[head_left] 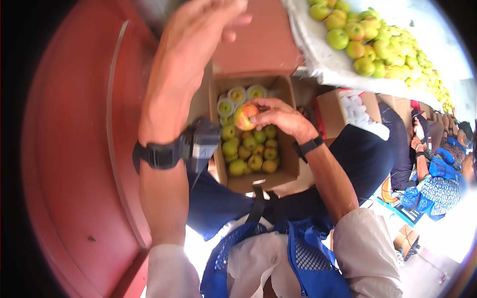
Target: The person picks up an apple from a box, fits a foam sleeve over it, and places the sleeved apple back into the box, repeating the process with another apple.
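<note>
An open cardboard box (289, 164) stands between my knees, with several green apples (254, 154) in it. At its far end a few apples sit in white foam nets (237, 95). Over the box my right hand (280, 116) holds a red and yellow apple (245, 117) without a net, gripped between thumb and fingers. My left hand (208, 25) is raised beyond the box at the upper left, fingers apart, and nothing shows in it. A black device is strapped to my left wrist.
A pile of green apples (382, 44) lies on a white sheet (318, 64) at the upper right. Right of my box, another box holds white foam nets (358, 111). A red panel (74, 149) rises on the left. Other people sit at the far right.
</note>
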Tool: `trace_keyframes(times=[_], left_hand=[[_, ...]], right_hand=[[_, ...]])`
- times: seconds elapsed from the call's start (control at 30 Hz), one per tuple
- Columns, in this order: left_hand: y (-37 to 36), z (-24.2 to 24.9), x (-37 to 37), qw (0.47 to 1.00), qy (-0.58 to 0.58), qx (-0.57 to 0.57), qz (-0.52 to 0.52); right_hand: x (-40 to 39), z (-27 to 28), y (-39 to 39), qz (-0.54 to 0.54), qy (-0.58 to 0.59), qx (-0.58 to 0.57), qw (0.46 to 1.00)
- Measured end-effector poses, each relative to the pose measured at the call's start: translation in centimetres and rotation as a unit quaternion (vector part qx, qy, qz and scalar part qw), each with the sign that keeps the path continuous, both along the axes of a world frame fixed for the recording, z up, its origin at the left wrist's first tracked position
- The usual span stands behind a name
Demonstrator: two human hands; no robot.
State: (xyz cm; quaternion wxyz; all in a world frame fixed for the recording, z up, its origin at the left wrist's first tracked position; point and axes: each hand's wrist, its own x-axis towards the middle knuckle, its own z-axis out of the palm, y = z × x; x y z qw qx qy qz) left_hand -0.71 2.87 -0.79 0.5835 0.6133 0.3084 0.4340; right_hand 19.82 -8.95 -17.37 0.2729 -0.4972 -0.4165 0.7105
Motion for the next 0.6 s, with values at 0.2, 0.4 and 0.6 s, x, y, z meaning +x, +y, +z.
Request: trace_keyframes(times=[0.2, 0.4, 0.6], left_hand=[[-1.2, 1.2, 2.2, 0.998, 0.041, -0.041, 0.003], [-2.2, 0.2, 5.6, 0.966, -0.145, -0.193, -0.097], [-3.1, 0.7, 8.0, 0.866, -0.279, -0.360, -0.204]], right_hand=[[2.0, 10.0, 0.2, -0.167, 0.215, 0.118, 0.955], [1.8, 17.1, 0.5, -0.225, 0.225, 0.227, 0.921], [2.7, 18.8, 0.3, -0.227, -0.287, 0.474, 0.801]])
